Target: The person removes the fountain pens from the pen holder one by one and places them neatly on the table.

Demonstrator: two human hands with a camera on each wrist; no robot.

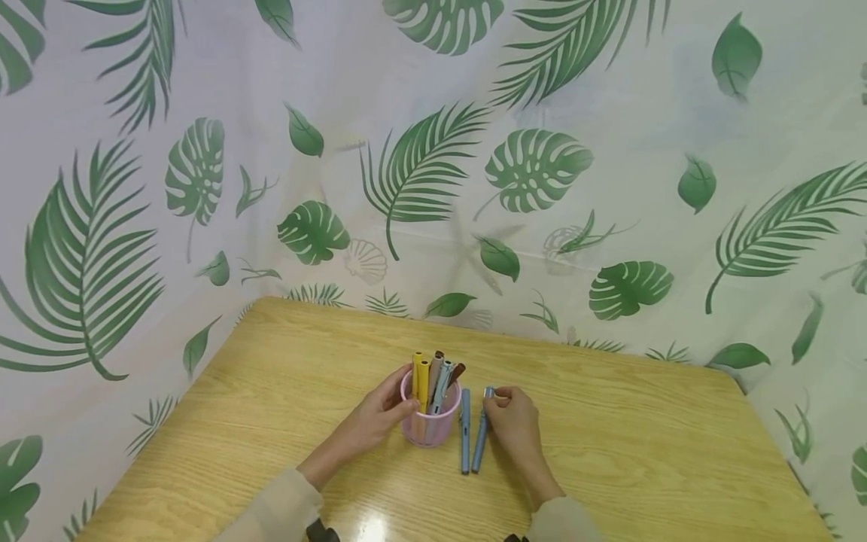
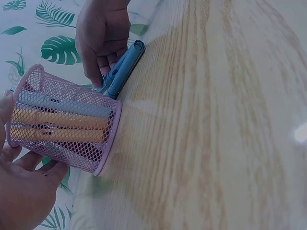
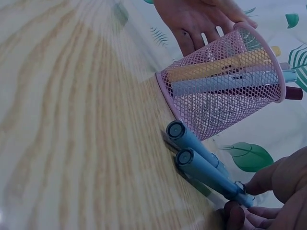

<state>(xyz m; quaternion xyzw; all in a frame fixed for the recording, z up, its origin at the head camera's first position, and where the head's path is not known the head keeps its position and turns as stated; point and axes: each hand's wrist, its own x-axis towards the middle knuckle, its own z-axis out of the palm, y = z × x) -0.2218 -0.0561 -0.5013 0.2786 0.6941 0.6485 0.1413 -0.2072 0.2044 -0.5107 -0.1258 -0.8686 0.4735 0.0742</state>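
A pink mesh pen cup (image 1: 443,430) stands upright on the wooden table, and my left hand (image 1: 371,423) grips its left side, thumb at the front near the rim. Inside are two yellow pens (image 1: 424,385), a light blue pen (image 1: 440,388), a grey-brown pen (image 1: 434,376) and one with a dark red end (image 1: 457,370). To the right of the cup, two blue pens lie side by side. My right hand (image 1: 518,421) pinches the far end of the right-hand blue pen (image 1: 480,446), by its clip. The other blue pen (image 1: 465,440) lies between it and the cup.
The wooden table (image 1: 630,452) runs back to a white sheet with green leaf prints (image 1: 420,173), which hangs behind it and along its left side. A bright light reflection shows on the tabletop near the front edge.
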